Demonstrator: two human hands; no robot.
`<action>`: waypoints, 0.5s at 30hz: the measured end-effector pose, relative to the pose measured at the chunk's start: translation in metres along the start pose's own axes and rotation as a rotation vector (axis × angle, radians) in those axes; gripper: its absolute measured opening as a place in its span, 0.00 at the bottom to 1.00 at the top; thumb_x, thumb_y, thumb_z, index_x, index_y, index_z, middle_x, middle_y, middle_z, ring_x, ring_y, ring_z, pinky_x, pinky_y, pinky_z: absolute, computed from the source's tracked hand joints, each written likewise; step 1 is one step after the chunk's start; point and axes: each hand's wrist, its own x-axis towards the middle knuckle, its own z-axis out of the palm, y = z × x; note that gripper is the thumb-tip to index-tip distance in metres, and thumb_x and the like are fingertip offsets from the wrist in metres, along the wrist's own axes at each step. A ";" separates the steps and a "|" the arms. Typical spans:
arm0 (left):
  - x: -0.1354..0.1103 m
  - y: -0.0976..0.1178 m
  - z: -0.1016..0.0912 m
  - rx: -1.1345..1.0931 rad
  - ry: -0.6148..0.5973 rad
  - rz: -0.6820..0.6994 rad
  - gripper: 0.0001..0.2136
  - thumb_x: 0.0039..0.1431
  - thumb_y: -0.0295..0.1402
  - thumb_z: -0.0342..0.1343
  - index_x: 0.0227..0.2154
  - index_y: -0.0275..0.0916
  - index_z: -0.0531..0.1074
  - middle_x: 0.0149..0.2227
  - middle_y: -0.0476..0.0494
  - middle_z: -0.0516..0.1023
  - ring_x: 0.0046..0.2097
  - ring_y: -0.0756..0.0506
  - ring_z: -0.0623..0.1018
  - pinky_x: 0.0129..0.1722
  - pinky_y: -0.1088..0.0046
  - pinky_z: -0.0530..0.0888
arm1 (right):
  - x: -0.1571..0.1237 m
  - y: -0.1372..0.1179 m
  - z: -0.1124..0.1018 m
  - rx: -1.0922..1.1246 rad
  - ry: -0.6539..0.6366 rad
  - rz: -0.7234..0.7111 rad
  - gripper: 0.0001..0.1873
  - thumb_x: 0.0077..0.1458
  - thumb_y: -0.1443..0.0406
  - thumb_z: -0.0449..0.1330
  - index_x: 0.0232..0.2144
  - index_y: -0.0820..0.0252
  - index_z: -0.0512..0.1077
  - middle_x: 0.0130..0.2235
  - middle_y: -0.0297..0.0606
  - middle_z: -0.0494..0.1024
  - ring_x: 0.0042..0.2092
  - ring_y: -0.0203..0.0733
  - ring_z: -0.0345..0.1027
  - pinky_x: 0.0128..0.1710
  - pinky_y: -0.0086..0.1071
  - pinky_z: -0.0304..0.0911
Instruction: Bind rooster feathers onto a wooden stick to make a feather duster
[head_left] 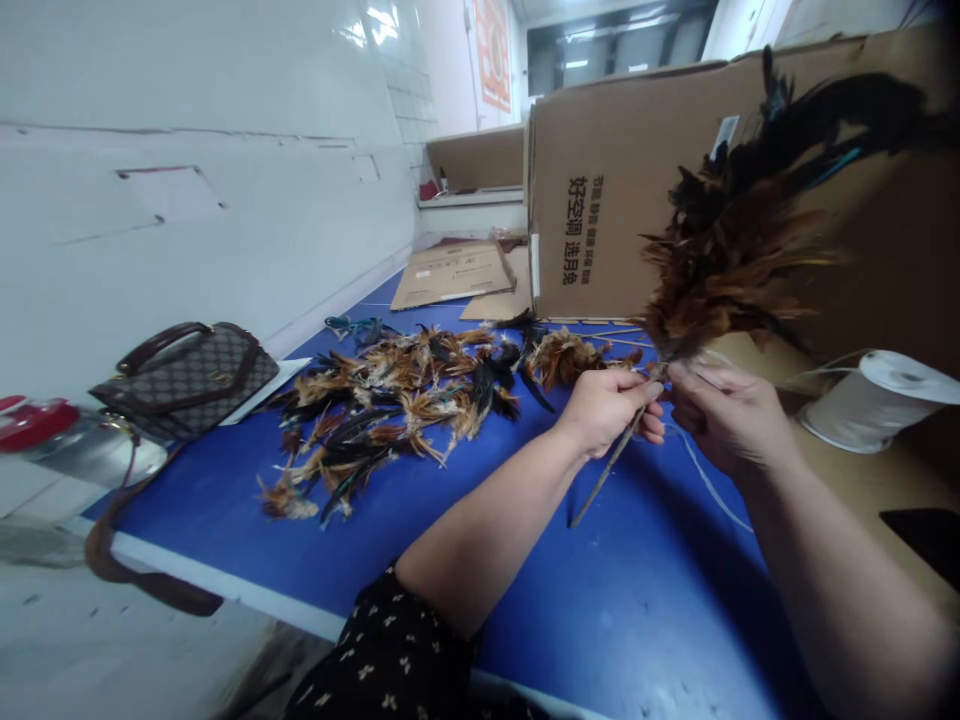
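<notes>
My left hand (609, 405) is closed around the thin stick of a feather duster (705, 260), just below its feathers. The bare end of the stick (606, 478) slants down toward the table. Brown feathers fan out above both hands, with long black plumes curving to the upper right. Close beside it, my right hand (731, 408) is pinched shut at the base of the feathers; what lies between its fingertips is hidden. A white string (709, 480) hangs below the hands and runs across the blue table (570, 600).
Loose brown and black feather bunches (405, 380) lie to the left. A spool of white string (877, 400) stands at the right, near a dark flat object (926, 540). A large cardboard box (600, 220) rises behind. A handbag (195, 385) and a red-lidded jar (82, 440) sit at far left.
</notes>
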 end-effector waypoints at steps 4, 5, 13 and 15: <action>0.000 0.000 0.001 0.044 0.045 0.023 0.22 0.56 0.45 0.76 0.30 0.30 0.75 0.24 0.49 0.75 0.22 0.51 0.78 0.28 0.71 0.79 | 0.001 0.003 0.001 -0.103 0.042 0.009 0.27 0.47 0.46 0.81 0.28 0.62 0.80 0.21 0.29 0.63 0.22 0.29 0.49 0.20 0.28 0.45; 0.001 0.000 0.000 0.049 0.041 0.032 0.22 0.54 0.45 0.77 0.29 0.30 0.75 0.25 0.48 0.76 0.23 0.50 0.78 0.28 0.71 0.79 | 0.001 0.004 0.000 -0.128 0.041 0.012 0.27 0.48 0.45 0.80 0.31 0.62 0.82 0.21 0.30 0.64 0.22 0.30 0.50 0.20 0.28 0.46; 0.001 -0.002 -0.003 0.024 0.058 0.053 0.25 0.44 0.45 0.81 0.27 0.31 0.75 0.25 0.47 0.78 0.23 0.50 0.79 0.29 0.70 0.79 | 0.000 0.000 -0.002 -0.166 0.034 0.006 0.28 0.46 0.43 0.80 0.29 0.61 0.81 0.19 0.30 0.63 0.22 0.31 0.49 0.20 0.28 0.45; 0.001 -0.002 -0.003 0.021 0.081 0.054 0.25 0.42 0.44 0.82 0.27 0.31 0.75 0.24 0.47 0.78 0.23 0.50 0.79 0.28 0.71 0.78 | 0.000 0.000 -0.002 -0.169 0.027 0.015 0.28 0.46 0.44 0.80 0.28 0.61 0.81 0.19 0.30 0.63 0.22 0.30 0.49 0.20 0.28 0.45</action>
